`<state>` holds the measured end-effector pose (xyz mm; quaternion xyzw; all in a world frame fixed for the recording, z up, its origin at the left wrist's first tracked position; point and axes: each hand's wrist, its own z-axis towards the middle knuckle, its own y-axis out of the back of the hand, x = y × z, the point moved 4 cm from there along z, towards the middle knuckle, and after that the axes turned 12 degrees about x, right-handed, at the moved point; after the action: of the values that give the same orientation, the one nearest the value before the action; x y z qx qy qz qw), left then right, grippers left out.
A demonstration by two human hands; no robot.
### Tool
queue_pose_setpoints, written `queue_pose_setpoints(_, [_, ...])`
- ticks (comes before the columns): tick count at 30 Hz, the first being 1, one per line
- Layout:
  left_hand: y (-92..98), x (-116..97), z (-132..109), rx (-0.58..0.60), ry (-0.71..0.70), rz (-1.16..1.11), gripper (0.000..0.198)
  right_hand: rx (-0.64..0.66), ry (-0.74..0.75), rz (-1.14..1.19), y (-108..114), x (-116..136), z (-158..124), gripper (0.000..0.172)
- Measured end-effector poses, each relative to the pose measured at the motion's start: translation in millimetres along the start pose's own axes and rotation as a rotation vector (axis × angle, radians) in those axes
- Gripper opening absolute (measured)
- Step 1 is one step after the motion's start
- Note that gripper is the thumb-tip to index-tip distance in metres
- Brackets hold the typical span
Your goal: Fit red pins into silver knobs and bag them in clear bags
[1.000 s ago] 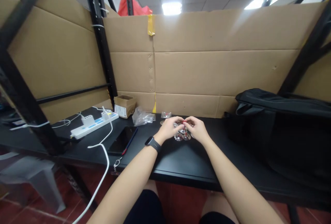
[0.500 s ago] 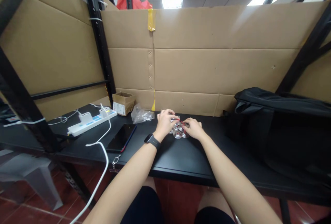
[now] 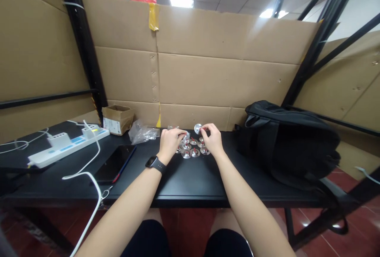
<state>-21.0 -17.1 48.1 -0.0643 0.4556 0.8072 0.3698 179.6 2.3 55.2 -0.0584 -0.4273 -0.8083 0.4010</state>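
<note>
Several small silvery metal discs with domed middles and red loops, like finger cymbals (image 3: 195, 153), lie in a cluster on the black table (image 3: 192, 181). My left hand (image 3: 170, 144), with a black watch on its wrist, is closed at the left of the cluster, thumb and fingers pinching one finger cymbal (image 3: 186, 135). On the other side, my right hand (image 3: 213, 139) pinches another finger cymbal (image 3: 197, 128) near its red loop and holds it tilted up above the rest. My fingers partly cover the discs under them.
To the left are a phone (image 3: 114, 164), a white power strip (image 3: 68, 148) with a cable, an open cardboard box (image 3: 118, 118) and crumpled clear plastic (image 3: 144, 132). A black backpack (image 3: 285, 146) stands on the right. Cardboard panels (image 3: 202, 71) close off the back.
My view has swung to the right. My hands, which were close together over the cluster, are farther apart, and my right hand has raised one finger cymbal above the others.
</note>
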Motion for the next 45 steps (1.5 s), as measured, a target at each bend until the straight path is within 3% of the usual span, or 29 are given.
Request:
queue_pose_setpoints(3, [0.9, -2.1, -0.5, -0.081, 0.011, -0.123, 0.015, 0.037, 0.066, -0.059, -1.5, 14.2, -2.1, 0.016])
queue_pose_setpoints(5, [2.8, 0.1, -1.4, -0.16, 0.053, -0.264, 0.016, 0.12, 0.045, -0.135, -5.7, 12.9, -2.3, 0.012])
queue_pose_setpoints(7, [3.7, 4.4, -1.8, -0.197, 0.097, -0.395, 0.018, 0.118, -0.018, -0.114, -3.7, 4.1, -1.8, 0.012])
queue_pose_setpoints(13, [0.7, 7.8, -0.5, -0.142, 0.112, -0.356, 0.015, -0.148, -0.067, 0.372, 12.9, -10.1, -1.7, 0.021])
queue_pose_setpoints(17, [-10.6, 4.0, 1.1, -0.108, 0.125, -0.495, 0.021, -0.067, -0.039, 0.7, -6.2, 3.1, -1.6, 0.021])
queue_pose_setpoints(22, [-19.3, 1.8, 2.7, -0.094, 0.108, -0.61, 0.025, 0.056, -0.045, 0.768, -27.6, 15.7, -4.2, 0.023])
queue_pose_setpoints(28, [-14.4, 4.3, 3.1, -0.137, 0.13, -0.644, 0.024, 0.209, -0.122, 0.979, -35.4, 17.3, -7.2, 0.046])
queue_pose_setpoints(32, [-13.9, 0.8, 3.6, -0.085, 0.094, -0.667, 0.024, 0.261, -0.088, 1.06, -37.2, 19.5, -8.3, 0.056])
queue_pose_setpoints(37, [-12.8, 1.2, 3.7, -0.078, 0.086, -0.621, 0.022, 0.265, -0.107, 1.154, -37.9, 17.0, -7.8, 0.045])
queue_pose_setpoints(41, [-9.3, 1.8, 2.7, -0.105, 0.056, -0.53, 0.021, 0.249, -0.076, 1.049, -37.1, 15.7, -7.1, 0.049])
queue_pose_setpoints(45, [-5.5, -7.1, 0.9, -0.127, -0.071, -0.294, 0.02, 0.084, -0.14, 0.901, -37.9, 5.3, -5.9, 0.05])
